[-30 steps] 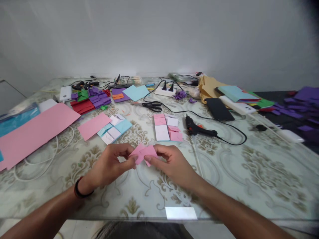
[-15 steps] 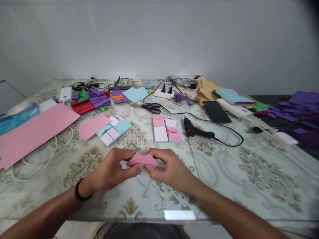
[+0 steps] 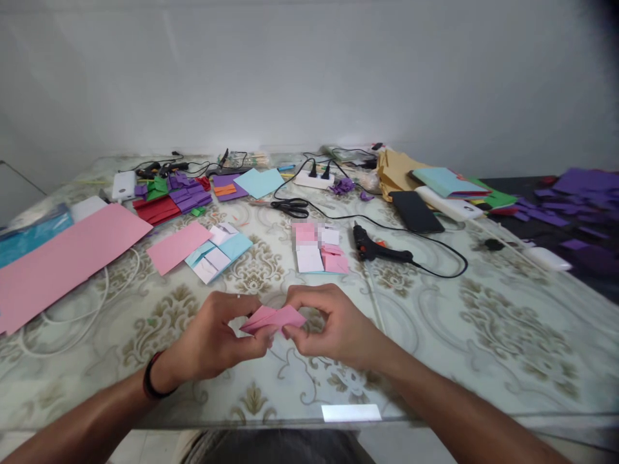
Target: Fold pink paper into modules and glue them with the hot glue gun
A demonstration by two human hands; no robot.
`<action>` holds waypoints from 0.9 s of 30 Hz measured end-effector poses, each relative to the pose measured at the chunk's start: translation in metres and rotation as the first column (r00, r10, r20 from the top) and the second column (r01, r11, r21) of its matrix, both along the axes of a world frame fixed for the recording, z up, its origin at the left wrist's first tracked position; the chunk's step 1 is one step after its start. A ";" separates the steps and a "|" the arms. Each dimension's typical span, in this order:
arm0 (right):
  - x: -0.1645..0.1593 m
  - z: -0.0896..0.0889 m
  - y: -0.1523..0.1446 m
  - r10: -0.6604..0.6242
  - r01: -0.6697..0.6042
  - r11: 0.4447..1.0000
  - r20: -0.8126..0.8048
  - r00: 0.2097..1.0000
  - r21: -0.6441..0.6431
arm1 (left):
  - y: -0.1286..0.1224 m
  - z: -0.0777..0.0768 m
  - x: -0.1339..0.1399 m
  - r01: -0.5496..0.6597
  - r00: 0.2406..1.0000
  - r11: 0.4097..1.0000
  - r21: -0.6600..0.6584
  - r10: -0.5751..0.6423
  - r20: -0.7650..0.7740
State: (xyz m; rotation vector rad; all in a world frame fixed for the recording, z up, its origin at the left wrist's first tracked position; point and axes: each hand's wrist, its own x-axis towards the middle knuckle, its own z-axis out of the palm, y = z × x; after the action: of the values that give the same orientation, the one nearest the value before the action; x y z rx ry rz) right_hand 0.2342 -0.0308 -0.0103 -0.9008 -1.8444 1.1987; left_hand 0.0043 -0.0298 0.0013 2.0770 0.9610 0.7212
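Between both hands, above the near part of the table, is a small folded pink paper (image 3: 276, 317) with angled creases. My left hand (image 3: 225, 332) pinches its left side between thumb and fingers. On the other side, my right hand (image 3: 329, 325) grips it the same way, thumb at the lower edge. Part of the paper is hidden by the fingertips. Beyond the hands lie folded pink and white paper pieces (image 3: 309, 259) on a blue base. Left of these are folded blue and white pieces (image 3: 217, 258), with a flat pink rectangle (image 3: 178, 247) beside them.
A black glue gun (image 3: 382, 250) with its cord lies right of centre. Behind are scissors (image 3: 293, 207), a white power strip (image 3: 313, 180) and a dark phone (image 3: 416, 211). Long pink sheets (image 3: 77, 258) cover the left side; purple paper strips (image 3: 580, 200) are at far right.
The pink paper has tilted slightly in my fingers and shows more of its left fold. Both hands keep their pinch. The whole view has shifted a little.
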 end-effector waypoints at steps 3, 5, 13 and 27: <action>0.001 -0.001 0.001 -0.041 0.041 0.999 0.005 0.999 -0.008 | 0.002 -0.002 -0.001 -0.016 1.000 0.999 0.049 0.017 -0.016; 0.000 -0.002 0.002 -0.058 0.058 0.998 0.012 0.998 -0.002 | 0.003 -0.004 -0.001 -0.019 1.000 0.995 0.096 0.021 -0.019; -0.006 -0.004 -0.001 -0.060 0.057 0.996 0.042 0.997 0.069 | 0.001 -0.010 0.006 0.013 1.000 0.996 0.092 -0.012 -0.003; 0.013 -0.001 0.011 -0.101 0.099 0.995 -0.105 0.989 -0.026 | 0.010 -0.001 -0.007 -0.127 0.992 0.980 -0.152 0.127 -0.011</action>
State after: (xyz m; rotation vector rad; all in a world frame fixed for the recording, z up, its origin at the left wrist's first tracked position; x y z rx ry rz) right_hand 0.2469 -0.0193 -0.0113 -0.9121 -1.6855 1.1821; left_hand -0.0022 -0.0201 0.0001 1.8964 1.1221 0.6890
